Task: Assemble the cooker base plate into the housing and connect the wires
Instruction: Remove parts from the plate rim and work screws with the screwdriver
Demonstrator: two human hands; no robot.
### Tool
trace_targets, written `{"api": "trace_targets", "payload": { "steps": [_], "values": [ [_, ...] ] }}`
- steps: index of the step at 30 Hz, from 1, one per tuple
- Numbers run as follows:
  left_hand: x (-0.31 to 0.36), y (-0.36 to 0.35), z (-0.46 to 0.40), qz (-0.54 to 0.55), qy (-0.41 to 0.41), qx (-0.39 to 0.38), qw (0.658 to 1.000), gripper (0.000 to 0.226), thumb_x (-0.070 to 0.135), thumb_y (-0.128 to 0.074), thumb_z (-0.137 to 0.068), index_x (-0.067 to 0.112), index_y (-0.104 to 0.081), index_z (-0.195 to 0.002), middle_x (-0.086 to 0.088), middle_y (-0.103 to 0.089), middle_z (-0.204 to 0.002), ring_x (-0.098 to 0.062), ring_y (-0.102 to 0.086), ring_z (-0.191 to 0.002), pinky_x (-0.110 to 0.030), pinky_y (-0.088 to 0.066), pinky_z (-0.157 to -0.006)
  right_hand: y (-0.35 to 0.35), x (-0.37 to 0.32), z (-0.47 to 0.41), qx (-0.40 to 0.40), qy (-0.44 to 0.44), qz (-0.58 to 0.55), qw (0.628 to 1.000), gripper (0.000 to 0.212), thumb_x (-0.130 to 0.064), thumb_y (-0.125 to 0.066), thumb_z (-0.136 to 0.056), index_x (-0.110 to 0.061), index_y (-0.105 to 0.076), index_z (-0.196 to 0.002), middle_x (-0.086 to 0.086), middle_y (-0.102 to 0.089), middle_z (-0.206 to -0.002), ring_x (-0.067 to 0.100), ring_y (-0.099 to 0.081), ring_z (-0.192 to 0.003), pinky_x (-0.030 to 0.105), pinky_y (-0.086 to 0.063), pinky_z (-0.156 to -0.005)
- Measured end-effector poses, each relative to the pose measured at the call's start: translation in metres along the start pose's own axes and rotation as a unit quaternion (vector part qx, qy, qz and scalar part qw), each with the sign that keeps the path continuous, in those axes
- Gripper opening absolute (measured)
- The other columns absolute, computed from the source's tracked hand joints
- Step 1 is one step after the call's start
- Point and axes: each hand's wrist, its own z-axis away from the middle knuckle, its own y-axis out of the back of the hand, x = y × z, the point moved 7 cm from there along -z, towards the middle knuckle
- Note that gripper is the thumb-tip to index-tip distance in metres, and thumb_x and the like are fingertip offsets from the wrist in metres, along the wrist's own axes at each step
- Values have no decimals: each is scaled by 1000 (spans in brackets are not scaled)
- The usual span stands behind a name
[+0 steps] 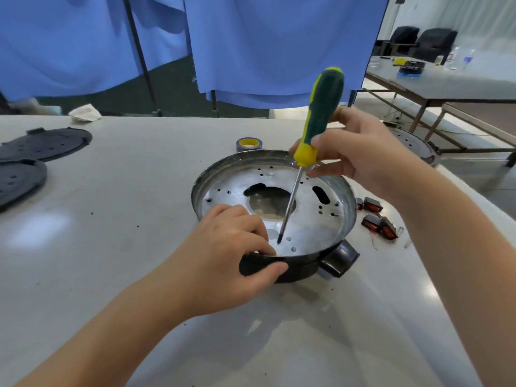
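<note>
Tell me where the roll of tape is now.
In the head view, the roll of tape lies on the white table, just behind the cooker housing, left of the screwdriver.

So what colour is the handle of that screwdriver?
Dark green with yellow, on the screwdriver held by the right hand; head view.

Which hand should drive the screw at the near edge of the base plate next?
Right. The right hand already holds the screwdriver, tip down on the base plate near its front edge. The left hand grips the housing rim, steadying it, so it should probably stay there.
</note>
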Motion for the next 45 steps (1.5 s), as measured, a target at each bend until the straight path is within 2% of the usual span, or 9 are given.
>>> {"api": "trace_targets", "payload": {
  "steps": [5,9,13,17,28,35,41,45],
  "values": [
    [-4,-1,-1,-15,-5,-5,1000,29,52,-61,-79,28,-77,-82,15,-63,-80,-9,-54,-75,-27,-42,-77,-21,-2,4,-86,39,56,994,29,5,-55,-88,-12,-56,-111,13,-75,-89,25,-72,-83,26,-57,-67],
    [-4,-4,-1,-29,-20,-4,999,22,45,-70,-76,25,-77,-80,11,-63,-80,-12,-56,-69,-29,-43,-75,-27,-11,6,-106,68,48,991,30,0,-56,-78,-12,-59,-106,14,-74,-87,26,-72,-83,26,-57,-67],
    [-6,-6,-2,-26,-23,3,999,21,44,-69,-77,25,-76,-80,10,-63,-79,-11,-56,-67,-31,-47,-73,-31,-16,5,-126,90,58,986,33,4,-55,-80,-11,-58,-108,18,-72,-87,22,-73,-82,25,-57,-67],
    [-8,-6,-2,-18,-19,-1,1000,26,47,-62,-79,25,-75,-79,11,-62,-79,-11,-55,-67,-32,-48,-73,-33,-13,3,-134,95,70,984,36,9,-53,-83,-15,-57,-110,15,-74,-87,21,-73,-84,26,-57,-68],
    [-9,-7,-2,-19,-12,-5,1000,26,47,-63,-79,24,-74,-78,10,-59,-75,-12,-53,-65,-29,-44,-73,-36,-23,12,-155,109,104,976,32,2,-57,-80,-16,-57,-107,6,-75,-86,24,-73,-86,29,-58,-69],
    [-9,-6,-3,-19,-12,0,1000,22,45,-68,-77,24,-75,-79,11,-59,-75,-10,-55,-67,-30,-45,-76,-40,-31,19,-173,135,118,968,31,2,-60,-79,-17,-57,-103,4,-74,-84,32,-72,-86,30,-57,-66],
    [-8,-6,-3,-16,-10,-1,1000,19,43,-73,-74,24,-75,-77,11,-60,-75,-12,-57,-66,-32,-46,-73,-39,-32,20,-168,140,114,969,32,2,-61,-79,-17,-57,-105,4,-74,-85,31,-72,-85,30,-57,-65],
    [-8,-6,-3,-8,-9,-4,1000,24,46,-66,-78,24,-75,-79,12,-59,-75,-10,-56,-67,-29,-44,-73,-39,-31,19,-163,140,116,970,32,2,-61,-80,-17,-57,-105,3,-74,-87,28,-73,-86,28,-58,-65]
  ]
}}
